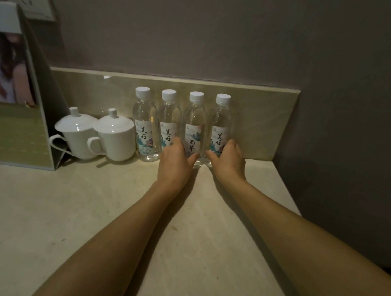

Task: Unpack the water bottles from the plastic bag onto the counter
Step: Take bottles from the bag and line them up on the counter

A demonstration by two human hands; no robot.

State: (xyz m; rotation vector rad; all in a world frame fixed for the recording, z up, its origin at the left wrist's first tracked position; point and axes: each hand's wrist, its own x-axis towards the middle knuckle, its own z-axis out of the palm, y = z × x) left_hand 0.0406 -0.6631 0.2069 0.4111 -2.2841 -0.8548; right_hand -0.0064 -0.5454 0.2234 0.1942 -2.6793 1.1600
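Several clear water bottles with white caps stand upright in a row against the backsplash on the beige counter point(103, 206). Two of them stand untouched: the leftmost bottle point(144, 118) and the third bottle point(195, 121). My left hand point(175, 159) grips the lower part of the second bottle point(169, 117), its thumb reaching toward the third bottle. Around the base of the rightmost bottle point(222, 120) my right hand point(229, 157) curls, with its thumb near the third bottle. Both held bottles stand on the counter. No plastic bag is in view.
Two white lidded cups, one point(78, 134) and the other point(115, 137), stand just left of the bottles. A standing display card point(16, 109) fills the far left. The counter ends at a wall point(344, 120) on the right.
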